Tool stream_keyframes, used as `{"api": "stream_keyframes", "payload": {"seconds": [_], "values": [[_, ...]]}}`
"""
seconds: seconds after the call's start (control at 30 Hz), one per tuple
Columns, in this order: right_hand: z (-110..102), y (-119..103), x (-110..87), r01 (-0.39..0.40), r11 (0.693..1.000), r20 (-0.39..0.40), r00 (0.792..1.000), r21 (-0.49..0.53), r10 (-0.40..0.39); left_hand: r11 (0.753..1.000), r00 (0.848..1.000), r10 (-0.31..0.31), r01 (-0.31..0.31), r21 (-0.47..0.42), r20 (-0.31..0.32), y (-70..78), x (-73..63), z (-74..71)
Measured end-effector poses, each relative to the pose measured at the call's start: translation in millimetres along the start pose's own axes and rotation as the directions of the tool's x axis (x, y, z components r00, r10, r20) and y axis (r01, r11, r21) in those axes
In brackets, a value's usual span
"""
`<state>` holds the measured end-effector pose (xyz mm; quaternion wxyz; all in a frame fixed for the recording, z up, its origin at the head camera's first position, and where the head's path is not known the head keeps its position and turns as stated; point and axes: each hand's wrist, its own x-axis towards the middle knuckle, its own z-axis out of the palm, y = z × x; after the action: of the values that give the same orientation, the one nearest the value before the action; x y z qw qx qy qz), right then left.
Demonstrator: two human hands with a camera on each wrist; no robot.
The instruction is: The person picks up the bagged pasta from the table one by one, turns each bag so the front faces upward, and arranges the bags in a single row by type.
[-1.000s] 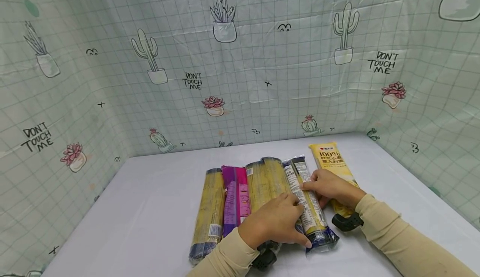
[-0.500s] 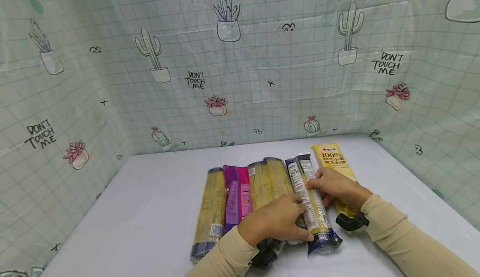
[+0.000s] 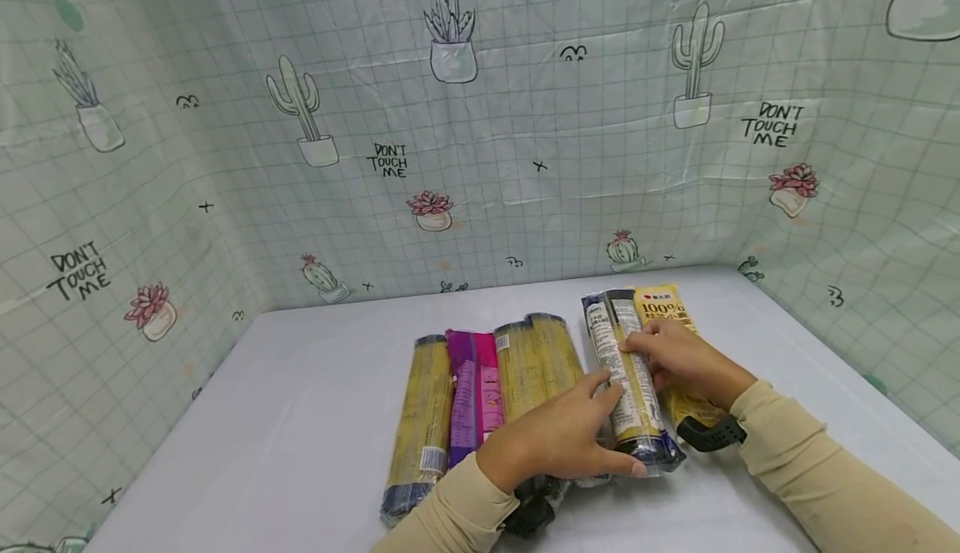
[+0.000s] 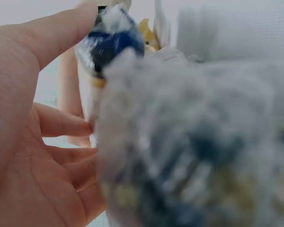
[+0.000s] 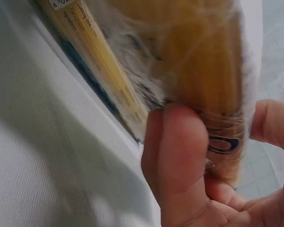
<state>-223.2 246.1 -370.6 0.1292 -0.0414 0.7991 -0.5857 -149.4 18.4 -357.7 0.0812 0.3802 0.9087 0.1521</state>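
Note:
My right hand [image 3: 686,361] grips a clear-wrapped pack of spaghetti [image 3: 636,407] with a white printed label and dark blue ends. In the right wrist view its fingers [image 5: 182,146] curl against one side of the pack [image 5: 203,56], with the thumb at the other side. My left hand [image 3: 555,436] is spread at the pack's lower end, fingers nearly straight. The left wrist view has its thumb overlapping the blue end [image 4: 111,45] and a fingertip right at the pack's edge. A yellow pasta packet [image 3: 663,303] lies partly hidden behind the held pack.
Left of the held pack lie two spaghetti packs [image 3: 521,370] side by side, partly under my left hand. Beyond them are a pink and purple packet [image 3: 467,403] and another spaghetti pack [image 3: 416,420]. A patterned cloth [image 3: 495,137] stands around the white table [image 3: 300,428].
The labelled spaghetti pack has moved away from me and slightly right in my right hand, now overlapping the yellow packet. My left hand's fingers have spread wider at its lower end.

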Motion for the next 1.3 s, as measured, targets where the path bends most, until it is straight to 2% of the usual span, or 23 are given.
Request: {"api": "stream_keyframes", "payload": {"seconds": [0.2,0.33,0.43,0.57,0.73,0.87,1.03,1.13,1.3], "values": [[2,-2,3.5,0.021,0.996,-0.058,0.998,0.092,-0.016,1.000,0.999,0.024,-0.024,0.007,-0.041,-0.5,-0.7,1.1],[4,-4,2.6,0.029,0.996,-0.141,0.990,0.085,-0.017,0.998,0.996,0.046,-0.042,0.048,-0.081,-0.5,-0.1,1.1],[5,-6,2.4,0.035,0.995,-0.166,0.986,0.094,-0.019,0.996,0.994,0.050,-0.043,0.083,-0.093,0.9,-0.5,0.7],[7,-8,2.4,0.045,0.995,-0.196,0.980,0.093,-0.026,0.986,0.994,0.053,-0.037,0.164,-0.098,3.9,-0.5,0.7],[10,-11,1.1,0.036,0.998,-0.273,0.962,0.055,-0.020,0.956,0.990,0.056,-0.015,0.295,-0.129,9.4,0.3,3.3],[11,-12,0.0,0.017,0.998,-0.294,0.956,0.065,0.003,0.933,0.978,0.060,0.016,0.359,-0.199,13.7,0.3,6.0],[13,-12,-0.4,0.016,0.997,-0.323,0.946,0.072,0.008,0.916,0.964,0.037,0.073,0.395,-0.263,16.6,0.3,8.7],[13,-12,-0.6,0.032,0.995,-0.338,0.941,0.096,0.003,0.905,0.953,0.031,0.101,0.413,-0.302,17.7,0.3,9.7],[13,-17,-1.7,0.077,0.985,-0.331,0.944,0.153,-0.022,0.892,0.930,0.041,0.130,0.433,-0.365,21.1,0.3,9.8]]}}
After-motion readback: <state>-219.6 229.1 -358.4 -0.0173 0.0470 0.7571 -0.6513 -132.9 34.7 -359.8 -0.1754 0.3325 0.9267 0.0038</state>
